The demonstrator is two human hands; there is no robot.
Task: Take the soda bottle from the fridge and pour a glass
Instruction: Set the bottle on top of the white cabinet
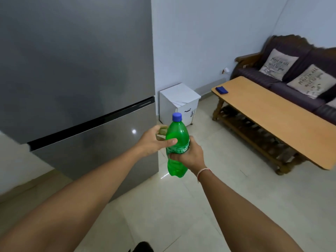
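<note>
The fridge (76, 70) stands at my left with both doors closed, so I judge the retrieval step complete and the carry to a pouring place in hand. My left hand (152, 142) rests against the upper left shoulder of the soda bottle (177, 140); its thumb lies across the green plastic and its fingers (161, 129) curl loosely behind, steadying more than clamping. My right hand (189, 157) is clenched round the label band at mid-height and bears the weight. The bottle is held upright in the air above the tiled floor (163, 211), in front of the fridge's lower right corner, with its blue cap (177, 117) still screwed on. No glass is in view. The next move calls for finding one, setting the bottle down, possibly on the wooden desk (272, 117) at right, and unscrewing the cap slowly to vent the gas. A blue cloth (221, 90) lies near the desk's far left corner. The label print and the cushion (278, 64) lettering are too blurred to read.
</note>
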